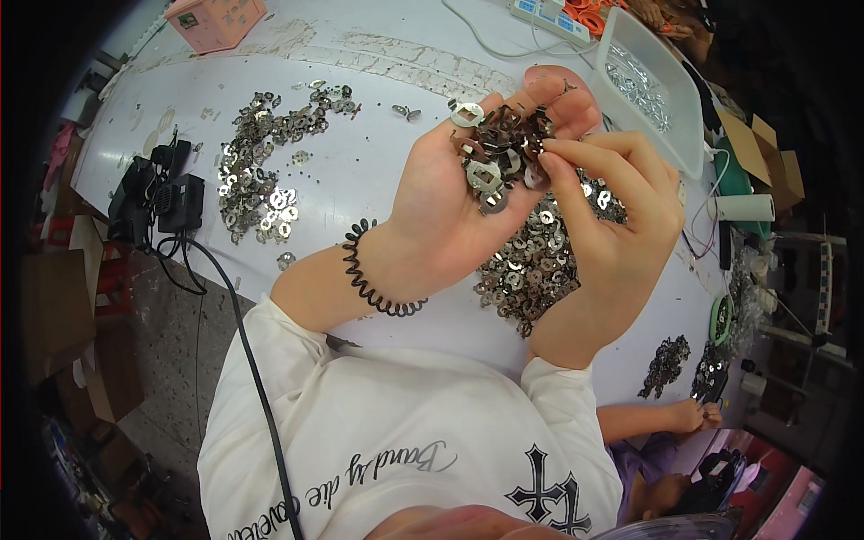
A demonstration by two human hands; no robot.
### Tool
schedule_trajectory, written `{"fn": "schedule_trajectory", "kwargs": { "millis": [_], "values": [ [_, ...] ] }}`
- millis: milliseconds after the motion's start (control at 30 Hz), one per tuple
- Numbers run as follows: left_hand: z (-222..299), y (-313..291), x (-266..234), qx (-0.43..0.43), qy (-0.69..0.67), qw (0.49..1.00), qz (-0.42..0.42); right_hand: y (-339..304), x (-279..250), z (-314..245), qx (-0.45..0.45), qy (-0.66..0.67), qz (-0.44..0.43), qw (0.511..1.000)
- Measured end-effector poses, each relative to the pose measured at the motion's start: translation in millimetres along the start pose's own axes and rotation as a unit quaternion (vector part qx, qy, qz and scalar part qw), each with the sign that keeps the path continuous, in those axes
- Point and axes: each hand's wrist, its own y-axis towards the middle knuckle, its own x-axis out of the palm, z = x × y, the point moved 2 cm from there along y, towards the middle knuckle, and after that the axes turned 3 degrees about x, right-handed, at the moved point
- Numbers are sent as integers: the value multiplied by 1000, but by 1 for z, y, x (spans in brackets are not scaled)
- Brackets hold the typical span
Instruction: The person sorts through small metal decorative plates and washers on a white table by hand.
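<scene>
My left hand [441, 211] is held palm up above the table, cupped round a heap of small stamped metal clips [504, 148], some shiny and some dark. The fingers of my right hand [630, 202] are pinched at the heap's right edge. Whatever lies between thumb and fingertip is too small to make out. Below my hands spreads a large pile of similar metal clips [531, 270], partly hidden by my right hand. Farther left, a second loose pile of clips [261, 162] lies on the white table [369, 193].
A pale plastic bin [679, 117] of silvery parts stands at the back right, near a white power strip [551, 20]. At the far left are a pink box [214, 22] and black power adapters [180, 202] with cables. A co-worker's hands [697, 416] are at lower right, near dark parts.
</scene>
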Motion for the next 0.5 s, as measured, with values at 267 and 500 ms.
{"fn": "schedule_trajectory", "kwargs": {
  "millis": [267, 500],
  "values": [
    [0, 1, -1, 4, 9, 1000, 24, 2, 3, 0, -22, -26, -10, 999],
    [2, 2, -7, -22, -80, 996, -36, 3, -1, 7, 46, 55, -21, 997]
  ]
}}
